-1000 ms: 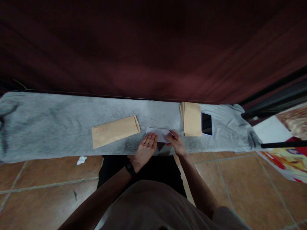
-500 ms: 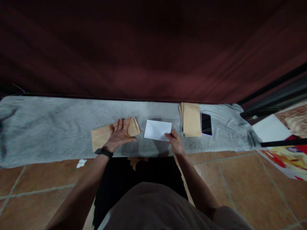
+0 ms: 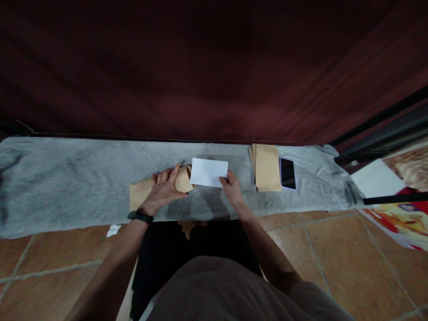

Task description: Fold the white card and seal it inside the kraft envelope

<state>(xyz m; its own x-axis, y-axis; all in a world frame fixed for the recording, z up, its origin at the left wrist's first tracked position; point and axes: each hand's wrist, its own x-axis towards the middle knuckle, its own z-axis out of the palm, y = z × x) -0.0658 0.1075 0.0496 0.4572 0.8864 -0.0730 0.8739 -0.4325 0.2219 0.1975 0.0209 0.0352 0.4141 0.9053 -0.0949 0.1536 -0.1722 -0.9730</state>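
Left hand: fingers clamped on envelope, now bowed | right hand: fingers pinching paper, which we note shifted leftward, nearer left fingers

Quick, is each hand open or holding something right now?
Left hand: closed on the brown envelope, near its right end.
Right hand: pinching the white paper.

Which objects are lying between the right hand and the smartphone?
In the head view, a stack of brown envelopes lies between the right hand and the smartphone, close beside the smartphone.
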